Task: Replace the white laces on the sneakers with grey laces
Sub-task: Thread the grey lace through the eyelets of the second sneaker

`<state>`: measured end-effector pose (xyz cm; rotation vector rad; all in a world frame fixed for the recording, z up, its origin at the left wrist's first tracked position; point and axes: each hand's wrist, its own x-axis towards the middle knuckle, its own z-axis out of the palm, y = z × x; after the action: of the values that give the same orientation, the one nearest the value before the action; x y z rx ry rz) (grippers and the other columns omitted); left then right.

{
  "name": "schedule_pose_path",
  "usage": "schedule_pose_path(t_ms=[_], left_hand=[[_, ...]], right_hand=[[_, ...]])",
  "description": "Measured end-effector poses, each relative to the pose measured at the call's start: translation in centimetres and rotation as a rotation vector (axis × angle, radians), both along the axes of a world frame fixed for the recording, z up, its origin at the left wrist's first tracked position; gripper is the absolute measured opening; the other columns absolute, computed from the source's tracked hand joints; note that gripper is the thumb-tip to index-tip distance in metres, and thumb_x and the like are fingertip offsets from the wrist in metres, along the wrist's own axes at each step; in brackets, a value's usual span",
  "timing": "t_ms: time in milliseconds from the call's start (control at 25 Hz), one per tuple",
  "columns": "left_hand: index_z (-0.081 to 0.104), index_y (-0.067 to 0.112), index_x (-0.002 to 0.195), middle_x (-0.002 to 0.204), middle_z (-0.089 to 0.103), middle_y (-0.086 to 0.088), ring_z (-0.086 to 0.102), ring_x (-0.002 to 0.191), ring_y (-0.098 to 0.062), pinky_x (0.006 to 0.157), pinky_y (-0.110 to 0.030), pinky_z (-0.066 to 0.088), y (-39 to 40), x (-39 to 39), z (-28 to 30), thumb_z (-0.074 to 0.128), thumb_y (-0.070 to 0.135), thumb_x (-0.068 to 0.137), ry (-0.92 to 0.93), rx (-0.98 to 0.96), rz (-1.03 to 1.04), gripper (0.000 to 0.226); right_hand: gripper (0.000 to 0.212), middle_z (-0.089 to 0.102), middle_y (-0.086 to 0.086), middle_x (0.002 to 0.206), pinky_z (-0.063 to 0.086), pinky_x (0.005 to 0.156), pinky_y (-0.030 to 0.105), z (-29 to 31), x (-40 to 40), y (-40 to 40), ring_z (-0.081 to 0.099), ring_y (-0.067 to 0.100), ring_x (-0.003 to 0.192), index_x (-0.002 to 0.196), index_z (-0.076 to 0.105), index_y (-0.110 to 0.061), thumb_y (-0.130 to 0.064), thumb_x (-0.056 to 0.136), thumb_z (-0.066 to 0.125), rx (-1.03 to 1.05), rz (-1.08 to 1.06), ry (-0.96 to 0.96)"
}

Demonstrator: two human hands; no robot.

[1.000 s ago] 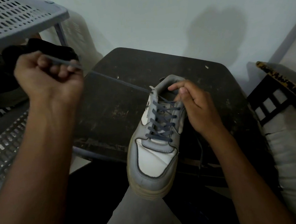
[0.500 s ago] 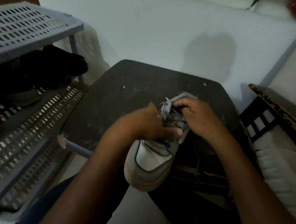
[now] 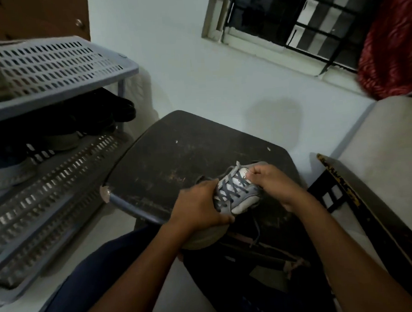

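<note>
A white and grey sneaker (image 3: 244, 200) lies at the near edge of a dark worn stool (image 3: 188, 156), its toe pointing toward me. Grey laces (image 3: 230, 189) criss-cross its eyelets, and a loose grey lace end hangs below the shoe on the right. My left hand (image 3: 199, 211) wraps over the toe and left side of the sneaker. My right hand (image 3: 274, 184) pinches at the tongue near the top eyelets; whether it holds a lace end there I cannot tell.
A grey perforated plastic shoe rack (image 3: 47, 71) stands at the left with dark shoes (image 3: 112, 110) on its middle shelf. A dark frame with a yellow-flecked edge (image 3: 340, 187) leans at the right beside a pale cushion. A barred window (image 3: 300, 19) is in the wall.
My left hand came down from pulling the lace high at the left and now grips the toe of the sneaker. The view tilted up, showing the window.
</note>
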<state>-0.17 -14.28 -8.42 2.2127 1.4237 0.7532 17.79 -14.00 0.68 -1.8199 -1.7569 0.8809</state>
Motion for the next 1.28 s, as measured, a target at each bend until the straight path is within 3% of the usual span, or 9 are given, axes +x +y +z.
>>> schedule_pose_path(t_ms=[80,160,320,480,560,680,840,1000,1280], left_hand=[[0.058,0.029,0.129,0.131,0.058,0.0,0.053,0.123,-0.023,0.106,-0.053,0.032,0.6,-0.2,-0.4,0.07,0.067,0.058,0.054,0.143,0.091,0.082],[0.062,0.021,0.127,0.132,0.056,-0.013,0.051,0.124,-0.034,0.103,-0.063,0.028,1.2,-0.8,-0.9,0.07,0.055,0.066,-0.012,0.34,0.343,0.07],[0.055,0.021,0.131,0.125,0.055,-0.01,0.052,0.115,-0.03,0.093,-0.045,0.045,2.6,-2.3,-0.9,0.066,0.033,0.084,-0.224,0.07,0.491,0.049],[0.07,0.024,0.103,0.09,0.072,-0.001,0.068,0.086,-0.022,0.078,-0.038,0.055,2.1,-0.8,-0.7,0.058,0.045,0.091,-0.399,-0.111,0.357,0.027],[0.067,0.018,0.082,0.082,0.067,-0.004,0.065,0.08,-0.025,0.07,-0.035,0.05,1.3,0.2,0.3,0.041,0.062,0.094,-0.196,-0.152,0.363,0.052],[0.06,0.015,0.075,0.089,0.065,-0.012,0.064,0.084,-0.032,0.074,-0.037,0.048,0.1,0.4,2.1,0.013,0.087,0.078,0.098,-0.336,0.269,0.086],[0.067,0.009,0.073,0.058,0.07,-0.004,0.069,0.051,-0.019,0.056,-0.029,0.057,-1.2,-0.5,4.6,0.038,0.075,0.085,-0.033,-0.642,0.114,0.073],[0.067,0.018,0.062,0.043,0.06,0.014,0.055,0.038,0.004,0.048,-0.019,0.041,-2.4,-0.9,7.1,0.061,0.038,0.093,0.089,-0.316,0.158,0.037],[0.069,0.017,0.064,0.059,0.067,-0.003,0.06,0.053,-0.004,0.058,-0.028,0.048,-5.5,0.5,14.1,0.068,0.034,0.089,0.009,0.08,0.049,0.03]], right_hand=[[0.01,0.071,-0.004,0.073,0.051,0.067,0.022,0.0,0.3,-1.6,0.064,0.007,0.069,0.081,0.064,-0.012,-0.013,0.09,0.06,-0.046,0.025,-0.103],[0.01,0.073,0.01,0.09,0.054,0.081,0.033,0.2,0.3,-2.5,0.068,0.013,0.082,0.095,0.066,-0.008,-0.01,0.086,0.064,-0.153,0.003,0.138],[0.016,0.074,0.008,0.095,0.048,0.1,0.03,0.7,-3.7,-5.2,0.068,0.017,0.1,0.092,0.072,-0.007,-0.011,0.078,0.064,-0.288,0.019,0.757],[0.03,0.075,0.003,0.101,0.055,0.088,0.031,2.1,-2.2,-5.0,0.071,0.018,0.097,0.106,0.067,-0.017,-0.024,0.078,0.062,0.001,-0.104,0.547],[0.027,0.071,0.0,0.111,0.055,0.088,0.026,1.0,0.0,-3.7,0.068,0.015,0.104,0.112,0.064,-0.022,-0.007,0.091,0.056,0.257,-0.242,0.407],[0.032,0.061,-0.001,0.129,0.045,0.1,0.025,-4.1,2.4,-2.2,0.057,0.01,0.117,0.124,0.055,-0.027,-0.01,0.098,0.049,0.158,-0.141,0.283],[0.012,0.072,0.002,0.086,0.05,0.077,0.031,-6.4,3.1,-2.0,0.061,0.005,0.076,0.091,0.068,-0.02,-0.028,0.094,0.059,0.118,-0.066,0.104],[0.009,0.057,-0.006,0.059,0.041,0.058,0.023,-4.0,3.2,-3.5,0.048,0.0,0.052,0.08,0.066,-0.021,-0.027,0.084,0.071,0.247,-0.118,-0.085],[0.02,0.068,-0.014,0.077,0.049,0.066,0.014,2.8,-1.4,-7.5,0.064,-0.004,0.072,0.094,0.069,-0.028,-0.01,0.092,0.06,0.63,0.075,0.19]])
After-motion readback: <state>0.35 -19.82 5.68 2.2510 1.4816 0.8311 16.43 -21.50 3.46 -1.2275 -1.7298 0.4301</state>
